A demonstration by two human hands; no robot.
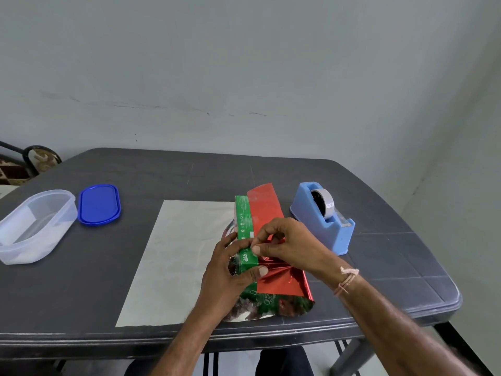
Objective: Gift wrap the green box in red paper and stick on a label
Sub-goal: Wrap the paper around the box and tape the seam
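Scanning from left: clear tub (35,226) and blue lid (99,204) side by side on table (162,172), well apart from action. Mid-table, we see paper (179,256) spread pale side up, red flap folded over box (244,213). Left hand (230,270) grips box's near end, thumb pressing red flap. Right hand (287,242) pinches flap edge against box top. Dispenser (325,221) just right of box.

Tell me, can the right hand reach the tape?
Probably yes: the tape sits close beside the right hand with only bare table between, though its fingers pinch the paper.
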